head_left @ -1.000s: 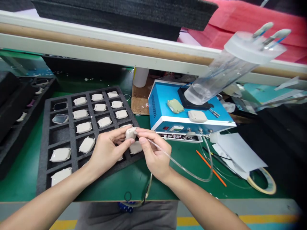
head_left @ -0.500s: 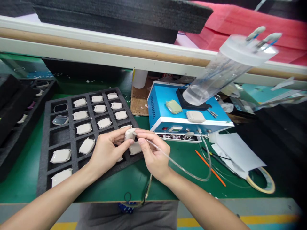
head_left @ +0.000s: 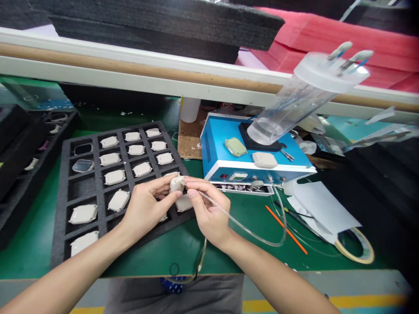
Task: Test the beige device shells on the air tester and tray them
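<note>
1. Grasping a small, beige, rounded casing (head_left: 176, 185) between thumb and fingers of the left hand (head_left: 147, 205), above the near right part of a black foam compartmented tray (head_left: 62, 192).
2. Pinching a clear, flexible plastic tube (head_left: 242, 223) in the right hand (head_left: 211, 211), with its end at the casing and exact contact hidden by fingertips.
3. Beyond, in tray compartments, showing similar beige casings (head_left: 114, 177) with markings too small to read.
4. Farther right, showing a blue-and-white box-shaped machine (head_left: 214, 141) with illegible panel markings, beneath a tilted-looking clear cylinder (head_left: 291, 102).
</note>
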Tool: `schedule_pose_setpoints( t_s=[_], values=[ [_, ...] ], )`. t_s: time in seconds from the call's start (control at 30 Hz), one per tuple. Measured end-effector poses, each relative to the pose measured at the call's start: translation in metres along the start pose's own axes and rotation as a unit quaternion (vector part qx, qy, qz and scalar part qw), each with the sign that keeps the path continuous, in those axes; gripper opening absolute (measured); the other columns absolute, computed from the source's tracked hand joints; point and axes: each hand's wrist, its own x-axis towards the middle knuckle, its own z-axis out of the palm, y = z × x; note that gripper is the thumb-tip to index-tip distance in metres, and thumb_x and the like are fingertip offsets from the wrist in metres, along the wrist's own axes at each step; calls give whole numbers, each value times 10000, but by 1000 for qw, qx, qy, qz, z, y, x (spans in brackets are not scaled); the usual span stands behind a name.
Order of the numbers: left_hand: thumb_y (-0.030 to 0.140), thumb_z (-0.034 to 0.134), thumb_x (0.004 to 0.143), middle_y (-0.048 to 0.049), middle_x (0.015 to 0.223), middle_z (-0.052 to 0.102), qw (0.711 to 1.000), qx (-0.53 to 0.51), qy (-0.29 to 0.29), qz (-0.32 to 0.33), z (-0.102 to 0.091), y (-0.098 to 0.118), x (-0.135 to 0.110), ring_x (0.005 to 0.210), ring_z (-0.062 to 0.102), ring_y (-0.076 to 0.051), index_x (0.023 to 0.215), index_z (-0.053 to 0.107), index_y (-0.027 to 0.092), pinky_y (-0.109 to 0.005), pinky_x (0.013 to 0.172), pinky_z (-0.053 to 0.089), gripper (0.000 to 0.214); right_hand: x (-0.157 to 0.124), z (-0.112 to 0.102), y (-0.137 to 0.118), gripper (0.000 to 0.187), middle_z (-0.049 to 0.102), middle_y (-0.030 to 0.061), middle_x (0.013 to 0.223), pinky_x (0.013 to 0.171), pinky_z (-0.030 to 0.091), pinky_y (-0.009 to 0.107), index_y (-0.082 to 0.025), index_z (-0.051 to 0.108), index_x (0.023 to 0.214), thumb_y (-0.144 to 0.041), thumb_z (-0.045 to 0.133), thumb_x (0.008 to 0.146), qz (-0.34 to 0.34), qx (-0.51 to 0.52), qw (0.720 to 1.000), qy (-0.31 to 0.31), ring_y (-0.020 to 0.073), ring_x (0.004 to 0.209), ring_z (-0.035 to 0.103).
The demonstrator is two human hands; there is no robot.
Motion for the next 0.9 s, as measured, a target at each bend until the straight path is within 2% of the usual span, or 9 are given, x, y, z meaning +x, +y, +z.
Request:
schedule_pose_setpoints(
  t_s=[0.3,0.7,0.9],
  values=[
    [404,842,829,-114,1229,805,1000,1,6,-7,0,-3,0,1075,799,-322,1302,764,154,-438,935,662,541,-1,0,1,120,821,81,1104,933,679,356,-244,773,1028,-232,657,1003,-4,-9,1000,-2,218,1096,791],
    [410,832,844,-112,1238,801,1000,1,-2,-4,0,-1,-1,1066,802,-328,1293,771,157,-431,908,672,519,0,-1,1,122,824,80,1098,925,679,359,-243,776,1031,-220,660,1000,-8,-12,1000,-3,217,1078,792],
    [406,834,839,-109,1236,801,1000,5,-1,-4,-1,-1,-1,1058,804,-324,1302,767,156,-429,911,673,530,-1,0,1,146,818,70,1108,941,667,314,-246,779,1051,-181,660,999,-8,7,1000,-4,190,1095,785]
  ],
)
